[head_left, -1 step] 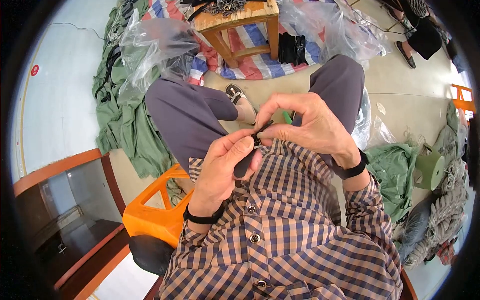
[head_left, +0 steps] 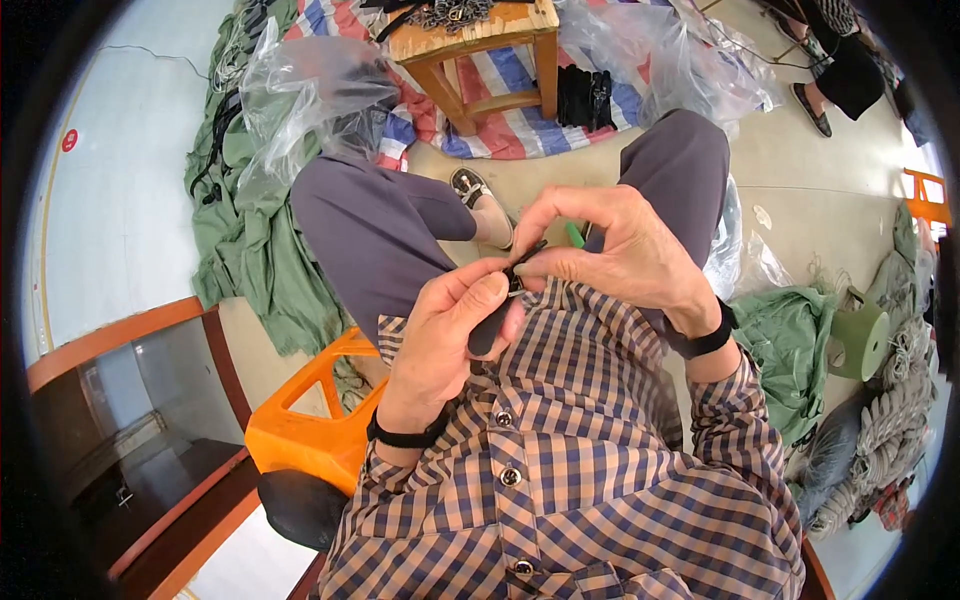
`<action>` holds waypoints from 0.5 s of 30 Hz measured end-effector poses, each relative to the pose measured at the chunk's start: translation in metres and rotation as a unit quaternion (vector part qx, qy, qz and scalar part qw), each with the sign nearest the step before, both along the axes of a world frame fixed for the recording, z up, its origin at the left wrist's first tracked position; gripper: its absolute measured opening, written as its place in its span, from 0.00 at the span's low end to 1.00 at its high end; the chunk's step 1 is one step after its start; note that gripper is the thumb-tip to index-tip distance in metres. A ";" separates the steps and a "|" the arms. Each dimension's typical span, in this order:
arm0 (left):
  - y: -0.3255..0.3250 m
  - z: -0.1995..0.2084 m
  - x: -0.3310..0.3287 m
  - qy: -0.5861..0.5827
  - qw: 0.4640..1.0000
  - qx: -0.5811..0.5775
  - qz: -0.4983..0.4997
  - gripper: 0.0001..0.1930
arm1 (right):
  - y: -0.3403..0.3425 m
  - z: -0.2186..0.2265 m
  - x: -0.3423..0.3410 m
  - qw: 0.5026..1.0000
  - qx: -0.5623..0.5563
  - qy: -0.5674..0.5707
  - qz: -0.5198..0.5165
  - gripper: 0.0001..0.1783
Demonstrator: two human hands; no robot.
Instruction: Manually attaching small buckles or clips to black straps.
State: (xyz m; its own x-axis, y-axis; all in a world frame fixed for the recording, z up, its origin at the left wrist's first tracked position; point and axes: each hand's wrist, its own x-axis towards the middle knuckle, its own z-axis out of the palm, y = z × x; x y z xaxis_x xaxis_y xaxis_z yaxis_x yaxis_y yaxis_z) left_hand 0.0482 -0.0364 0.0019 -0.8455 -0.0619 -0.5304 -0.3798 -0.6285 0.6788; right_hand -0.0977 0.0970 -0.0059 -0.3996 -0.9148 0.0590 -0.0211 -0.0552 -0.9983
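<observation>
Two hands on one small pc: L hand (head_left: 440, 325) has a black strap (head_left: 488, 334) pinched btwn thumb + fingers, R hand (head_left: 630, 245) is pinching its upper end w/ thumb + index. It's up in front of the checked shirt (head_left: 600, 470). Small metal-looking bit (head_left: 516, 294) by the L thumb, too tiny to tell what kind. IMO: grip firm w/ the L right next to the metal, let the R fingertips do the fine work, don't let the strap twist. A drop onto the floor (head_left: 780, 175) would prob be a pain.

Room-wise: wooden stool (head_left: 475, 38) w/ a heap of dark + metal pcs (head_left: 452, 14) on top, standing on a striped sheet (head_left: 495, 143). Green cloth (head_left: 245, 245) bunched up on the left, clear plastic bag (head_left: 300, 85) over part of it, orange plastic stool (head_left: 295, 442) near the L forearm, pale green spool (head_left: 862, 338) off right.
</observation>
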 end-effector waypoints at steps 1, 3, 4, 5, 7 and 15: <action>0.000 -0.001 0.000 -0.001 1.000 0.000 0.000 0.15 | 0.000 -0.001 0.000 1.000 0.000 -0.001 0.000 0.06; -0.001 -0.003 0.000 0.020 1.000 0.009 -0.011 0.15 | -0.001 -0.005 -0.001 0.995 -0.024 0.092 -0.022 0.07; -0.001 -0.003 0.000 0.019 1.000 0.009 -0.011 0.15 | -0.001 -0.005 -0.002 0.995 -0.024 0.091 -0.022 0.07; -0.002 -0.003 0.000 0.021 1.000 0.005 -0.017 0.15 | -0.001 -0.006 -0.002 0.995 -0.019 0.098 -0.021 0.08; -0.002 -0.003 -0.001 0.022 1.000 0.000 -0.022 0.16 | -0.001 -0.006 -0.002 0.994 -0.014 0.105 -0.019 0.09; 0.001 -0.006 -0.001 0.019 0.999 -0.025 -0.021 0.16 | -0.001 -0.009 0.008 0.976 -0.037 0.204 -0.067 0.08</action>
State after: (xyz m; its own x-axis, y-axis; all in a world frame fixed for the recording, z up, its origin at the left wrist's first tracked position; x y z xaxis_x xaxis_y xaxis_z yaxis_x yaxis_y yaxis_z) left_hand 0.0476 -0.0355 -0.0036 -0.8669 -0.0521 -0.4958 -0.3787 -0.5778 0.7230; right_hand -0.0895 0.0959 -0.0151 -0.4450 -0.8428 0.3028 -0.4278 -0.0969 -0.8986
